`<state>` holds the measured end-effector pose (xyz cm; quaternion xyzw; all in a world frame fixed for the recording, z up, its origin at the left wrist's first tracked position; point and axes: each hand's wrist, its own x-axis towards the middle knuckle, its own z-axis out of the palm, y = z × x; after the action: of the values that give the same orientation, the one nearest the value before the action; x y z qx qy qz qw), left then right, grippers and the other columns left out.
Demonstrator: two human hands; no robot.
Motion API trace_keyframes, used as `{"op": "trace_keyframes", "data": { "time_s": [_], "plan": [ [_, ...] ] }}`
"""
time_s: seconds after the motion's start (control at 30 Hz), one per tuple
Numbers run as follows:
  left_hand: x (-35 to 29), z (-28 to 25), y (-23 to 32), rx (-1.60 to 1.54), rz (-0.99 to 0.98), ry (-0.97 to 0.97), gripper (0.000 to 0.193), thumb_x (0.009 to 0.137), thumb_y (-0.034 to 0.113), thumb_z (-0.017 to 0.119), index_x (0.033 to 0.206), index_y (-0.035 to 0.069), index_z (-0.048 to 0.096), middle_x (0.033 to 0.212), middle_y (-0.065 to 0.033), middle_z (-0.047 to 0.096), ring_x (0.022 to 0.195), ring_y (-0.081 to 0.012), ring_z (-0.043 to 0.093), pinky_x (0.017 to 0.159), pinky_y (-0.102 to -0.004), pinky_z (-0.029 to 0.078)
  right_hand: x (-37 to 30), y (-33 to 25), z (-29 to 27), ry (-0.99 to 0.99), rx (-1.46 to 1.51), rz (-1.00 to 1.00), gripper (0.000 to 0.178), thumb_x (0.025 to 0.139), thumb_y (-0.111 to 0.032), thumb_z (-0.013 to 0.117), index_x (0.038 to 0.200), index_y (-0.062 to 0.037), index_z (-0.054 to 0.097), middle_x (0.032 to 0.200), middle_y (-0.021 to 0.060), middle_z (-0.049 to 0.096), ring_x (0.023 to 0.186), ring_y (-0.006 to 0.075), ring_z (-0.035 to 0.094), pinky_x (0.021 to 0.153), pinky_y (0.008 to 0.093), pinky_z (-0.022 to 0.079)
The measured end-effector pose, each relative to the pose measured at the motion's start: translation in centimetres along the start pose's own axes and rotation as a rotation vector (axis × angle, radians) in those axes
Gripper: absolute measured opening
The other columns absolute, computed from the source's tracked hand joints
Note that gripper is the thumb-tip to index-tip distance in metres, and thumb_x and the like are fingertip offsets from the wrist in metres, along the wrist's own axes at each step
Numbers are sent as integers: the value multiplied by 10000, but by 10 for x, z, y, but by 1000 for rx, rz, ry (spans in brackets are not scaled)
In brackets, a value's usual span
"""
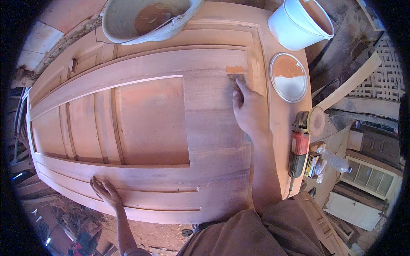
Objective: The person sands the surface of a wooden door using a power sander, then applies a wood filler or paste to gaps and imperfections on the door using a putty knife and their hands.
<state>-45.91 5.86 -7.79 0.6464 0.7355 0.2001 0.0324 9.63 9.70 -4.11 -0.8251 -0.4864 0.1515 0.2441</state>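
Observation:
A wooden door frame (213,141) with a rectangular opening lies flat on top of another panelled door (149,123). My right hand (251,106) is closed round a putty knife (237,78), whose handle is mostly hidden in my grip. Along the blade's far edge sits a strip of orange-brown filler (235,69), close to the frame's far right corner. My left hand (106,191) rests on the near rail at the left, its fingers stretched out and holding nothing.
A grey basin (179,30) with brown residue and a white bucket (290,30) stand at the back. On the right lie a filler-smeared round lid (289,87) and a red-and-black angle grinder (300,145) with its cord. Beyond it is a plastic bottle (335,162).

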Motion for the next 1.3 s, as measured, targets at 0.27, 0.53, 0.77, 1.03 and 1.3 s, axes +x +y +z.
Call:
{"op": "trace_keyframes", "data": {
  "time_s": [0.27,0.53,0.77,1.03,1.3],
  "plan": [
    [-1,-1,1,0,8,-6,594,1048,426,434,1432,-26,419,1452,-274,422,1361,-446,387,1122,-534,314,6,1,-2,39,-15,70,380,943,-153,566,1300,-30,610,816,281,654,768,427,660,718,520,538],
    [1,-1,1,12,48,-14,586,1052,417,429,1431,-30,419,1452,-279,420,1360,-442,391,1125,-529,314,13,9,-1,80,-71,39,361,940,-148,570,1262,5,629,860,292,666,770,439,660,733,506,537],
    [2,1,5,-13,33,-22,577,1055,401,430,1429,-39,418,1456,-284,406,1357,-445,393,1121,-524,326,17,17,-7,108,-12,8,366,942,-157,568,1258,18,623,880,292,668,809,429,670,743,502,534],
    [-3,-5,3,47,23,-19,578,1054,399,437,1430,-39,415,1454,-270,409,1348,-439,397,1113,-524,329,11,1,-61,-192,-44,-178,376,973,-219,585,1310,-53,601,933,259,675,868,407,668,782,485,527],
    [2,2,-5,0,29,-8,599,1047,426,439,1433,-32,415,1447,-264,424,1346,-433,403,1119,-527,318,94,1,-82,-605,-501,-493,342,996,-249,569,1328,-178,608,1033,195,692,970,364,647,854,456,533]
  ]
}}
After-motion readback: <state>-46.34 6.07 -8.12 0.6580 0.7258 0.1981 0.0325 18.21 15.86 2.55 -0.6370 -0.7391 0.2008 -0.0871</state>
